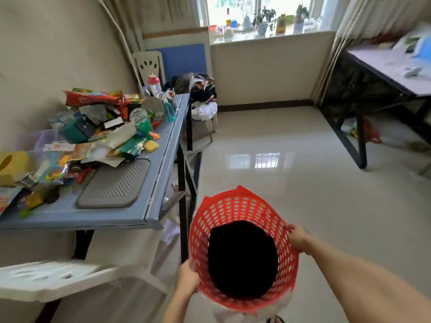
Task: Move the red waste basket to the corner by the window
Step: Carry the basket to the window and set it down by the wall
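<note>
Basket (235, 206), red perforated plastic, is held off the tiled floor (303, 183), mouth tilted toward the camera, dark interior visible. Left hand (187, 279) has its grip clenched on the near-left rim; right hand (298, 238) grasps the right rim. White material shows beneath the basket's lower edge. Blue desk (112, 215) stands just beside it on the left, heaped with wrappers and packets. Window (256, 12) and corner lie well apart, across the room.

left hand (187, 279): bare, no glove | right hand (299, 237): bare | forearms: unsleeved
</note>
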### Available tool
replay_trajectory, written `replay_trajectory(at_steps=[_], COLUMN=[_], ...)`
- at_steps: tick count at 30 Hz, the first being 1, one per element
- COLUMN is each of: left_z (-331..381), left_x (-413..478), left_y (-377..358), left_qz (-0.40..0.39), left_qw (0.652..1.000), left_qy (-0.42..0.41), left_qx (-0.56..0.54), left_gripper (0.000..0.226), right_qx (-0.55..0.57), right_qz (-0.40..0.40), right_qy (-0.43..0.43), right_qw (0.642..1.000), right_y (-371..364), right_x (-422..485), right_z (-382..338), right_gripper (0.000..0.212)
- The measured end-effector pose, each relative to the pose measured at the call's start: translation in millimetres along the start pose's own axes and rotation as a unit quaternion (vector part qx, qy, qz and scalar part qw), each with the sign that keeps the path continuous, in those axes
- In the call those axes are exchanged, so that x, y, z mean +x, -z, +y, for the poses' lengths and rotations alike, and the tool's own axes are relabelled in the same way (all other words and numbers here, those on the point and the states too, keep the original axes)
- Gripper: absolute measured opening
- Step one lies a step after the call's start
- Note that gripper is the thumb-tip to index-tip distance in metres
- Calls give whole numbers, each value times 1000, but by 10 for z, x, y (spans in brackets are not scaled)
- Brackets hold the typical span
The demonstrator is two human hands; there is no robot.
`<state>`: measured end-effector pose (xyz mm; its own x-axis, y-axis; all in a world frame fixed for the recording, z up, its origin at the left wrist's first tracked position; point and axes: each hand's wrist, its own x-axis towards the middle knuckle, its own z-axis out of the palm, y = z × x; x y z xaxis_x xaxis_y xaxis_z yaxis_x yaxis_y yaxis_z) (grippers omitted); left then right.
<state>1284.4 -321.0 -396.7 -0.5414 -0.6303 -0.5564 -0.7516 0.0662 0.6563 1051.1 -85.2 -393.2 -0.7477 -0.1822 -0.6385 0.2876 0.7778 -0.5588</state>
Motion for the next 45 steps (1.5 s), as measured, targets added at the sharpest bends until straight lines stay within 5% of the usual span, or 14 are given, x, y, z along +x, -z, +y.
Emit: replay_trajectory(at_steps=[22, 45], left_z=[2664, 5300], left_x=[1627, 4182], left_y=[-1187, -1092], left_qz=[-141, -173], left_qw=[983, 930], left_qy=[-92, -272], left_qx=[73, 179], left_gripper=[73, 24], right_qx=[134, 232], right_qz=[92, 216], right_qy=[-54, -61], right_qw=[985, 947], right_y=[1948, 2563], right_x=[1313, 2972], right_z=[-70, -1718], right_gripper=[42, 22])
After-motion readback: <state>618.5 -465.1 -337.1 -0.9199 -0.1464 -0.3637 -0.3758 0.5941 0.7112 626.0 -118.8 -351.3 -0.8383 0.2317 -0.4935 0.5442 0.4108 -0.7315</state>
